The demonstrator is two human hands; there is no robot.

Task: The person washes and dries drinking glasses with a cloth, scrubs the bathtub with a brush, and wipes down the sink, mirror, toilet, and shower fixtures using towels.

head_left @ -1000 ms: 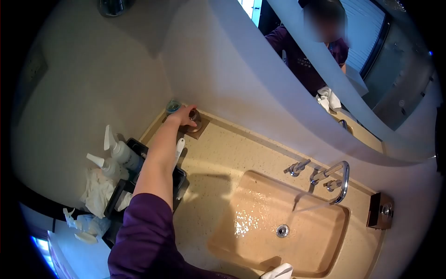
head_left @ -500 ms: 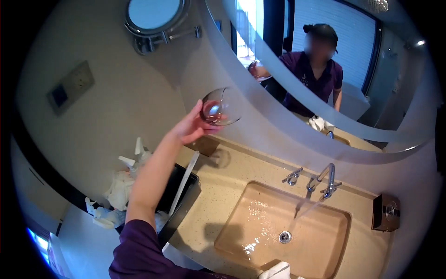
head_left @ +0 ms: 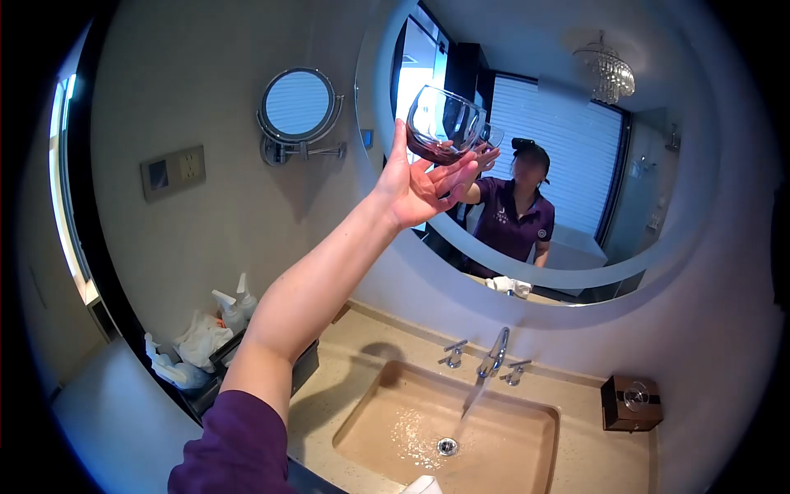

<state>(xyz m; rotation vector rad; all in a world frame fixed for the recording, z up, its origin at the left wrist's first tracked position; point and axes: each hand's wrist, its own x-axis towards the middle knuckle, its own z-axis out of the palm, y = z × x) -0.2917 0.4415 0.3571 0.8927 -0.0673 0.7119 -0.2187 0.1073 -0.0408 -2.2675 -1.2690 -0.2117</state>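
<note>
My left hand [head_left: 424,181] is raised in front of the round mirror [head_left: 568,276], fingers and thumb curled around the base of a clear, dark-tinted drinking glass [head_left: 444,123]. The rim of the glass tilts up and away, and its reflection overlaps it on the right. Below, water runs from the chrome faucet [head_left: 495,352] into the beige sink [head_left: 395,428]. A white cloth [head_left: 423,486] shows at the bottom edge; what holds it, if anything, is out of frame. My right hand is not directly in view.
A black caddy [head_left: 304,366] with spray bottles [head_left: 230,309] and a crumpled white bag [head_left: 202,339] stands at the left. A small round mirror [head_left: 298,103] juts from the wall above. At the right of the counter [head_left: 325,412] sits a dark tissue box [head_left: 631,403].
My left hand has lifted the glass higher, in front of the mirror, tilting it more upright. The camera view has tipped upward. Water is still running into the sink.
</note>
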